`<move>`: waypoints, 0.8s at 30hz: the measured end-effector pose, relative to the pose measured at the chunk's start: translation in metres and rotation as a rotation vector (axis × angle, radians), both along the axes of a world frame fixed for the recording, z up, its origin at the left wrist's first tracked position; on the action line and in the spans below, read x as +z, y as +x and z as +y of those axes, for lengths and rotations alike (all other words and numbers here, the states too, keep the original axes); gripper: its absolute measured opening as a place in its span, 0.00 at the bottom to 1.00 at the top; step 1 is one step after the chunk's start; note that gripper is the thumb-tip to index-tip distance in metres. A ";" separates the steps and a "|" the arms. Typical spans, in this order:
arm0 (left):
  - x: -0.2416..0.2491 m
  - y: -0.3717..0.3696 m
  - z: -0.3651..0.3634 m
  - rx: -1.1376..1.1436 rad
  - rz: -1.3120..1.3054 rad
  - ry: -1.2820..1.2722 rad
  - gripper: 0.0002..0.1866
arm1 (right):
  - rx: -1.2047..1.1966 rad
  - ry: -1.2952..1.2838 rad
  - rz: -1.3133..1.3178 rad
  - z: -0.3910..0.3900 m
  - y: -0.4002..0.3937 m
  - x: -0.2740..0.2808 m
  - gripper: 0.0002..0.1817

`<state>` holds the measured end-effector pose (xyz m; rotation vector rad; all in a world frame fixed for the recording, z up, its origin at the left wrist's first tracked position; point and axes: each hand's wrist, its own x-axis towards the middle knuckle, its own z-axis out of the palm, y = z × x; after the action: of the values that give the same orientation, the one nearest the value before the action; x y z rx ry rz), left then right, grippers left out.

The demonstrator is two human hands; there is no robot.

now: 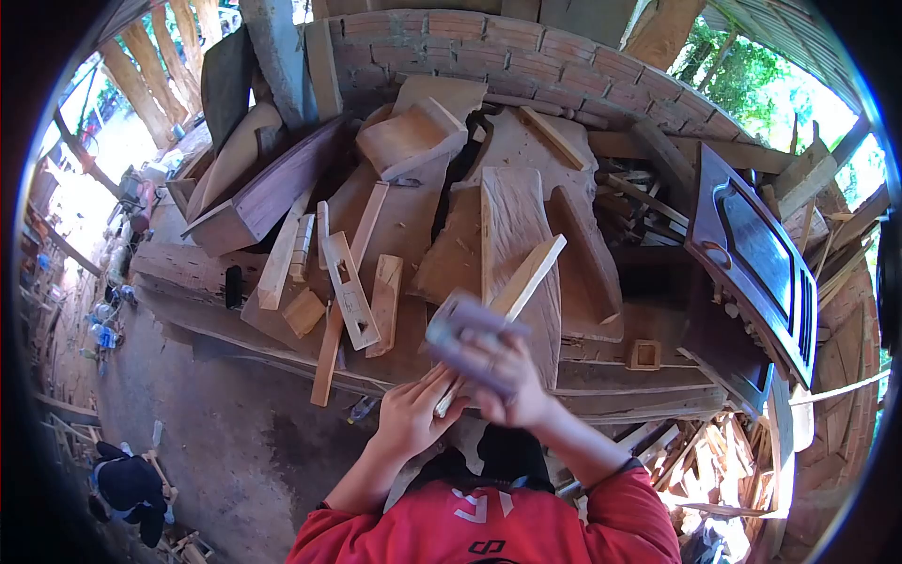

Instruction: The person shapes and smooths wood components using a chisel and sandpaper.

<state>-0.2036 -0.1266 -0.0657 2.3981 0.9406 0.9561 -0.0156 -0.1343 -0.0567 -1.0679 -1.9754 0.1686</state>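
My left hand [416, 414] is closed around the near end of a pale, narrow wooden strip [532, 274]. The strip slants away from me to the right, its far part above a wide plank [517, 211] on the workbench. Over the strip, my right hand [510, 381] grips a dark block-like tool with a slot in it, which looks like a wooden hand plane [453, 331]. Motion blurs this tool and the fingers on it. Left of the plane lie a mortised wooden piece [349, 293] and a short pale block [384, 305].
The rough slab workbench [211, 287] carries a long wooden box [268, 193], an open tray-like piece [413, 141] and loose offcuts. A dark panelled door [752, 249] leans at right. Scrap wood [719, 461] lies below it. Another person [132, 484] is on the floor at lower left.
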 end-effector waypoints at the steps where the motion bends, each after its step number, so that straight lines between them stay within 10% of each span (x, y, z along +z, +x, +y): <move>1: -0.002 -0.002 0.001 -0.012 0.054 -0.018 0.24 | 0.077 0.004 -0.013 -0.008 -0.003 0.000 0.26; 8: 0.002 0.000 0.005 -0.051 0.045 0.189 0.25 | -0.586 -0.197 0.254 0.048 0.097 -0.057 0.17; 24: -0.047 -0.023 0.000 -0.037 0.211 -0.012 0.39 | -0.619 -0.337 0.137 0.027 0.100 -0.073 0.20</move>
<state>-0.2266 -0.1266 -0.1131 2.5330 0.9681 0.6914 0.0846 -0.1076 -0.1298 -1.7844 -1.4419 0.2328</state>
